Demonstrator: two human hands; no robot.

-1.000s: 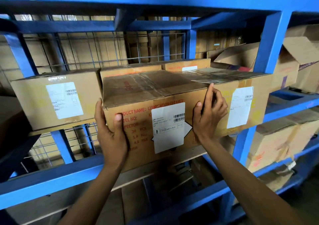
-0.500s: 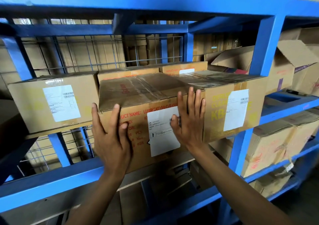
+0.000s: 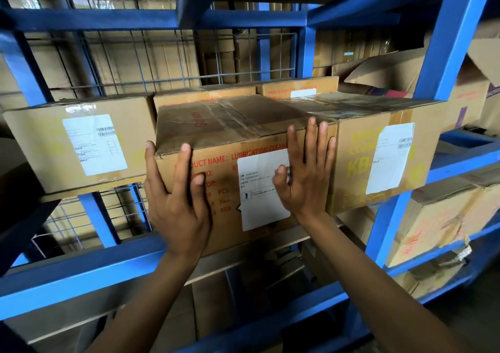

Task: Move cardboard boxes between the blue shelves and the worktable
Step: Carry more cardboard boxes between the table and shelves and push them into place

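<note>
The middle cardboard box (image 3: 232,168) sits on the blue shelf (image 3: 81,266), between 2 other boxes. The left box (image 3: 81,141) stands a little apart from it, and the right box (image 3: 384,152) is touching its side. Both hands lie flat on the front of the middle box. The left hand (image 3: 178,204) has straight fingers pointing up, with the outer finger at the left corner, so it can steer that side. The right hand (image 3: 305,174) is flat too, fingers spread, partly on the white label (image 3: 259,190). Neither hand is curled around anything; they only press. Flat palms are good for pushing, so I think the box is being slid back into its spot, not pulled out. The front of the box sticks out past the shelf edge, which may be why it needs a push. More boxes (image 3: 297,87) sit behind it, so it may not go far back. The worktable cannot be seen here.
</note>
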